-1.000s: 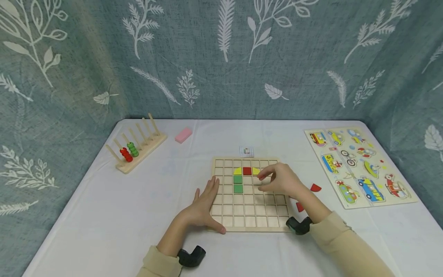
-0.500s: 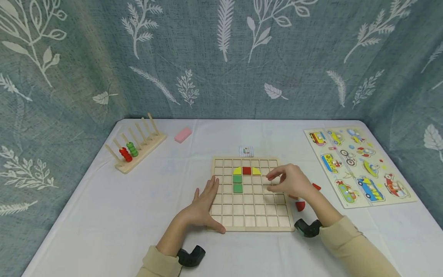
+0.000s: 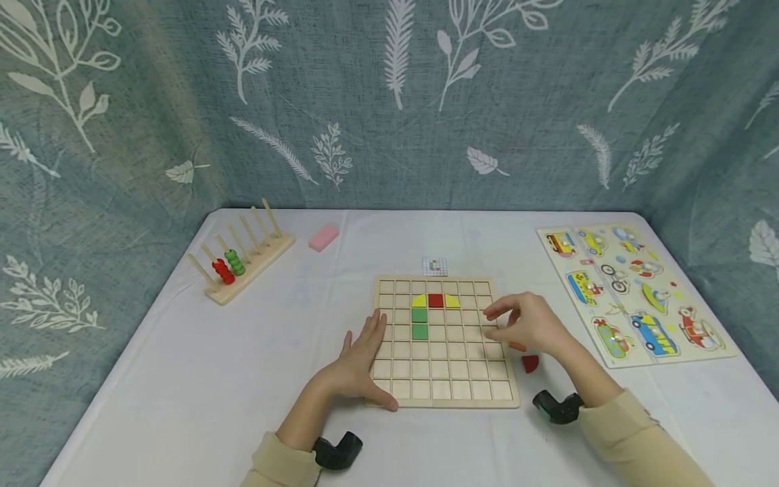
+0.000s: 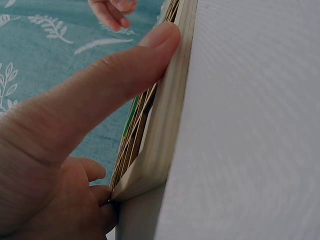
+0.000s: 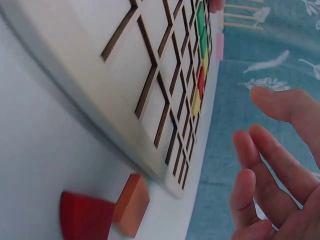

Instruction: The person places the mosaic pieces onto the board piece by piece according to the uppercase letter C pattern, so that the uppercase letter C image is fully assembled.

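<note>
A wooden grid board (image 3: 447, 396) lies on the white table. Its upper cells hold a red square (image 3: 435, 300) between two yellow quarter pieces (image 3: 418, 300), with two green squares (image 3: 418, 323) below the left one. My left hand (image 3: 363, 357) rests flat on the board's left side, and its thumb (image 4: 107, 82) presses along the board's near edge (image 4: 170, 115). My right hand (image 3: 517, 323) hovers over the board's right edge with relaxed fingers (image 5: 265, 165) and holds nothing. Just right of the board lie an orange block (image 5: 131, 204) and a red quarter piece (image 3: 531, 363).
A wooden peg rack (image 3: 240, 260) with red and green beads stands at the back left, beside a pink block (image 3: 322, 237). A small pattern card (image 3: 434, 266) lies behind the board. A vehicle puzzle (image 3: 633, 291) covers the right side. A leaf-print curtain encloses the table.
My right hand has drawn back to the right from the yellow piece beside the red square, which now lies in its cell. The left hand has stayed put.
</note>
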Tool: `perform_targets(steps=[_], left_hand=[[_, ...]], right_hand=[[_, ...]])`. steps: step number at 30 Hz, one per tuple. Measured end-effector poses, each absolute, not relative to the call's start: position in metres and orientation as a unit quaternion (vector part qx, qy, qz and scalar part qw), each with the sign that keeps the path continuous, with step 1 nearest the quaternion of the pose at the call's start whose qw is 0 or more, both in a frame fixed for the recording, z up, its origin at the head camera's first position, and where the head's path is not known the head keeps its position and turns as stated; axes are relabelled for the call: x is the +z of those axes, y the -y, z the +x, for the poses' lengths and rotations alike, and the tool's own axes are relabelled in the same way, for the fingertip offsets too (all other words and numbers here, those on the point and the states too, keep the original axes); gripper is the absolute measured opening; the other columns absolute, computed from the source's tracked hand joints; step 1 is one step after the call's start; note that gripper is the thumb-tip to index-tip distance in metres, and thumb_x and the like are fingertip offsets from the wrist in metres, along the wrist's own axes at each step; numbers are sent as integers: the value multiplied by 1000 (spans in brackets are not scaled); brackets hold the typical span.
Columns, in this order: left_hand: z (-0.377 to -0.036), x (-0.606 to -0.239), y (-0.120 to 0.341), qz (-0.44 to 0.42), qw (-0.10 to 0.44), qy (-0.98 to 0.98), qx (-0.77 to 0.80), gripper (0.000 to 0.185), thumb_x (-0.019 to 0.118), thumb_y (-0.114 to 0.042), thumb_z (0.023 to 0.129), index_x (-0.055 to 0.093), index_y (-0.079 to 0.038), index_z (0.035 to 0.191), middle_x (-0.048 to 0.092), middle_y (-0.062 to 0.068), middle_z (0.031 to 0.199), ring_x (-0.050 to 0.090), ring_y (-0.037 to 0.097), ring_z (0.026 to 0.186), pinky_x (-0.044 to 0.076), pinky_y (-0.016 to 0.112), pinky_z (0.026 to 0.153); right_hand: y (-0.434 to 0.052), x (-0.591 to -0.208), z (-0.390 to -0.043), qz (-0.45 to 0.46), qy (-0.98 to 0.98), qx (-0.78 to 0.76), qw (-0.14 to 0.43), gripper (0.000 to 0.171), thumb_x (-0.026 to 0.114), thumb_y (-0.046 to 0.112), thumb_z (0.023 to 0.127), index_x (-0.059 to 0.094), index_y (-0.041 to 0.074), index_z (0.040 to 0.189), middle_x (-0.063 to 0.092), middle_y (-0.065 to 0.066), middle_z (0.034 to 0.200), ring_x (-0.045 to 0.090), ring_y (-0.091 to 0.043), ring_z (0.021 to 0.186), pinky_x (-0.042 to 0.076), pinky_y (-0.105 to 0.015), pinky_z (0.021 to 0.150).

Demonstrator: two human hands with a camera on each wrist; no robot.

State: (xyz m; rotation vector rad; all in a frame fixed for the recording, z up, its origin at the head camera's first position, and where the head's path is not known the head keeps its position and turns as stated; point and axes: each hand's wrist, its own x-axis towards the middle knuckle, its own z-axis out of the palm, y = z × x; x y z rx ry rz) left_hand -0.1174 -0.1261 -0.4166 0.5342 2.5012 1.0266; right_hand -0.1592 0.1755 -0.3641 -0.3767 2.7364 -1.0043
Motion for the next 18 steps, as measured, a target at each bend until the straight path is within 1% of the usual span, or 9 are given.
perform_targets(steps=[12, 18], left_hand=[[-117, -415, 126, 187, 191, -890, 370, 137, 90, -34, 47, 1, 1, 145, -8, 15, 151, -8, 27, 138, -9, 55, 105], [-117, -416, 126, 189, 192, -890, 369, 137, 90, -35, 47, 1, 1, 145, -8, 15, 151, -8, 27, 138, -9, 55, 105]], right_hand=[[-191, -368, -156, -121, -932, -330, 90, 28, 77, 16, 70, 70, 4, 95, 67, -5, 87, 48, -17, 63, 39, -26, 48], [-198, -366, -153, -116, -931, -333, 96, 30, 77, 16, 70, 70, 4, 96, 67, -6, 90, 49, -17, 63, 39, -26, 48]])
